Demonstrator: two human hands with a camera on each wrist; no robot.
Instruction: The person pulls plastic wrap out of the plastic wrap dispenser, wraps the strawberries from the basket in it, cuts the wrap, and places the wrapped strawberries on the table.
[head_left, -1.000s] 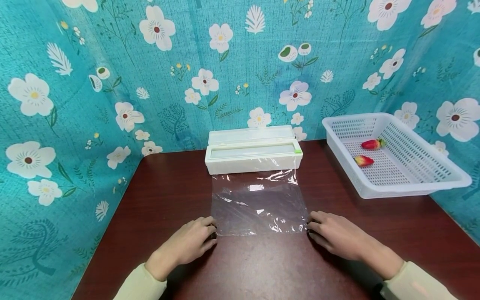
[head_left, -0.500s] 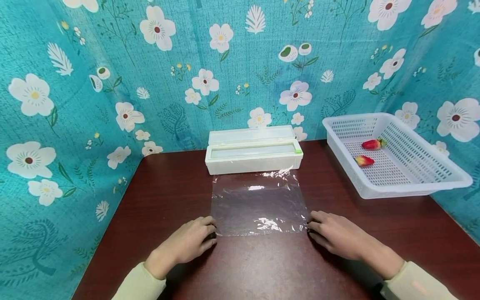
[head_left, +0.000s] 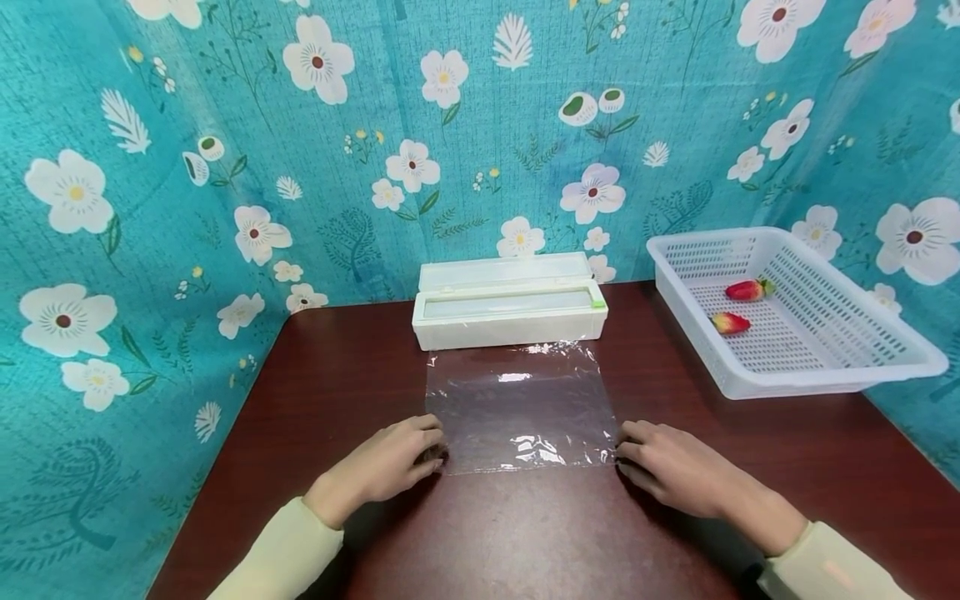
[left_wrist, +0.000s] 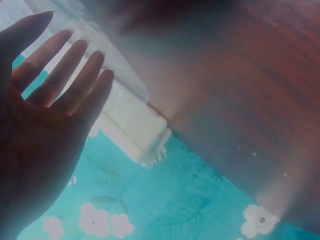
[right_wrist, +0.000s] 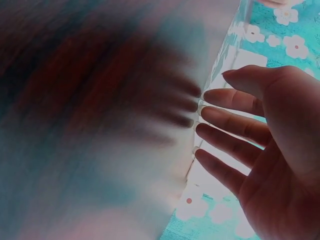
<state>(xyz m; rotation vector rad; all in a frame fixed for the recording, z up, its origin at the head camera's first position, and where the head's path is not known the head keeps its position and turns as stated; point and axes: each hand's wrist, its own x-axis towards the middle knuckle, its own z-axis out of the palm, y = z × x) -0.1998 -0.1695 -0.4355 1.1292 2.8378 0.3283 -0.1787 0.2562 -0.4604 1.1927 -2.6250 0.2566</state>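
Note:
A clear sheet of cling film [head_left: 517, 417] lies on the dark red table, in front of a white cling film dispenser box [head_left: 510, 329] whose lid is raised. My left hand [head_left: 397, 458] rests at the film's near left corner. In the left wrist view its fingers [left_wrist: 90, 85] look nearly straight, with the thumb apart. My right hand [head_left: 671, 467] is at the near right corner. The right wrist view shows its fingers [right_wrist: 232, 125] extended, tips against the table and thumb off them. Whether either hand's fingertips press on the film's edge is hard to tell.
A white perforated plastic basket [head_left: 825, 379] stands at the right and holds two strawberries [head_left: 750, 289]. A teal flowered cloth [head_left: 337, 167] hangs behind the table [head_left: 487, 533] and along both sides.
My left hand has shifted slightly right, closer to the film. The film's far right part, earlier drawn up to the box, has dropped. My right hand stays in place.

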